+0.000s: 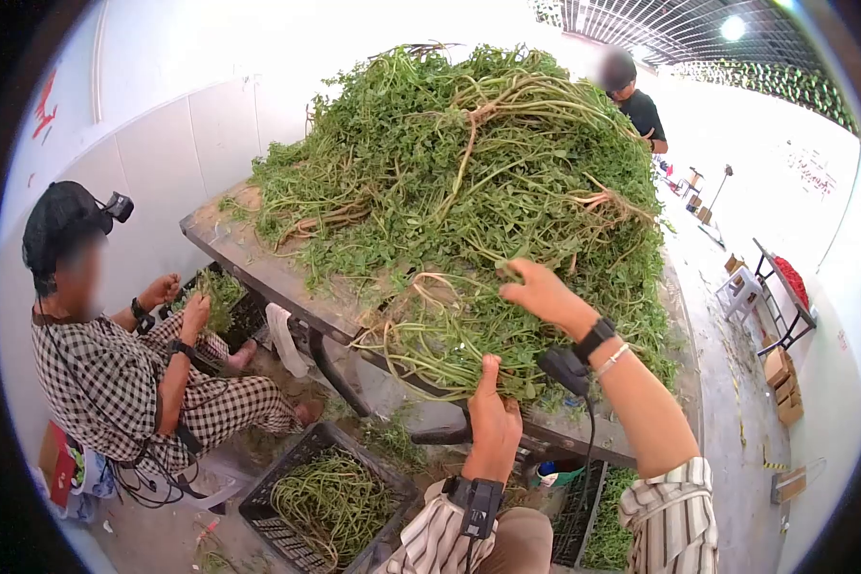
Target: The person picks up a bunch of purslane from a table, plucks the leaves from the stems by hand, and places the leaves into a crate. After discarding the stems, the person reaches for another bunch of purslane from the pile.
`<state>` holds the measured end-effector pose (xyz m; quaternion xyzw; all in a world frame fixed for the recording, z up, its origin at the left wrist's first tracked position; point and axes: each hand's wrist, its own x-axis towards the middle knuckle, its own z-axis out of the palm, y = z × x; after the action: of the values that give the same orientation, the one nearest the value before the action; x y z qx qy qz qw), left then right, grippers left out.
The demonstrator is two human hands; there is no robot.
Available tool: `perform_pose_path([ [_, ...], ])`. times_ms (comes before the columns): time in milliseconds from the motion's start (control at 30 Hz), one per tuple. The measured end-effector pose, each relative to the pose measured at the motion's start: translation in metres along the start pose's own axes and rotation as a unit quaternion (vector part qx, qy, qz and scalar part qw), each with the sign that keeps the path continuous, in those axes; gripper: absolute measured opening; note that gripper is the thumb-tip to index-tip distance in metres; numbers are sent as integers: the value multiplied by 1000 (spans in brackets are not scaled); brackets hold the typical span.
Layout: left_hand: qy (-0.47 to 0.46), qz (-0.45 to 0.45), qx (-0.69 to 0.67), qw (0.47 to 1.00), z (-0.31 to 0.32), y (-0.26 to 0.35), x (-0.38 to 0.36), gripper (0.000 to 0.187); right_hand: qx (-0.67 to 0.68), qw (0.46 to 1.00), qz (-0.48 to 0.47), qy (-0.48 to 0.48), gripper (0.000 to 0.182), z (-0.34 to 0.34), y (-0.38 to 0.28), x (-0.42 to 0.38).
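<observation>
A big heap of leafy green stems [383,182] covers the table, with pale roots showing in places. My left hand [493,430] is at the table's near edge, thumb up and fingers closed around a bunch of green stems [430,354]. The bunch's pale ends point left and its leaves merge into the heap. Just above and to the right, my right hand [550,298] hovers over the greens, its thumb and forefinger curved and apart. No stem can be made out between them. A strap with a small dark device sits on each wrist.
The brown table [249,251] has a worn edge. Below it stand a black crate [258,502] of stems and another crate [595,493] of greens. A seated person [115,354] handles greens at left; another person [641,110] is behind the heap. Boxes [783,383] line the right wall.
</observation>
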<state>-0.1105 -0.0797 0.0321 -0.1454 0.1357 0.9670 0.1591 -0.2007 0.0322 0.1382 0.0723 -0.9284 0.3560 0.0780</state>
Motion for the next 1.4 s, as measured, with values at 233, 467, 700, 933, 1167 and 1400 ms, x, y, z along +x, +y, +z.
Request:
perform_pose_path([
  [233, 18, 15, 14, 1000, 1, 0, 3, 20, -172, 975, 59, -131, 50, 18, 11, 29],
  [467, 9, -7, 13, 1000, 0, 5, 1, 35, -160, 981, -78, 72, 19, -26, -41, -3],
  [700, 0, 3, 24, 1000, 8, 6, -5, 26, -290, 952, -90, 44, 17, 0, -51, -65],
  [933, 9, 20, 31, 999, 8, 1, 0, 32, -131, 986, -11, 100, 48, -9, -20, -85],
  [1167, 15, 37, 1, 999, 9, 0, 0, 24, -35, 988, -78, 132, 21, -24, -25, -86],
  [1400, -1, 17, -1, 1000, 6, 1, -3, 27, 79, 983, 121, 111, 23, -52, -38, -108],
])
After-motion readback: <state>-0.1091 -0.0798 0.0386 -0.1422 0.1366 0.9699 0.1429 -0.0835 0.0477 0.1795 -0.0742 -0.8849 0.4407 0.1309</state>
